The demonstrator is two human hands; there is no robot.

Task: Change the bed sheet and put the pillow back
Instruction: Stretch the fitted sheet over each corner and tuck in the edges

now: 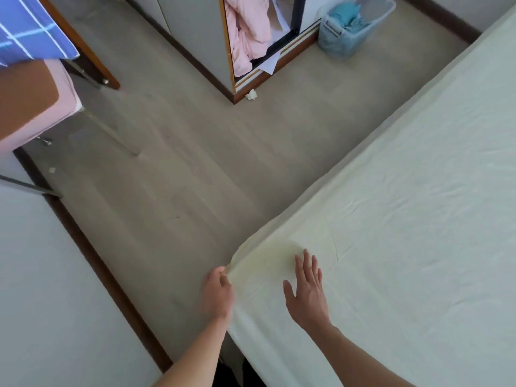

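Pale yellow bed sheet (pixel 405 219) spread over the bed (pixel 240 356), filling the right side of the head view, lightly creased, corner draped at lower centre. Left hand (pixel 217 294) at that corner, fingers curled round the hanging sheet edge; right hand (pixel 307 289) just beside it on top of the sheet, flat, fingers straight and spread, clamped on nothing. Beyond, across bare floor (pixel 181 177): open wardrobe (pixel 279 43) stuffed with pink bedding (pixel 245 29), pale basket (pixel 354 26) of blue cloth next to it, small crumpled white scrap (pixel 251 94) at the wardrobe's base; no pillow identifiable.
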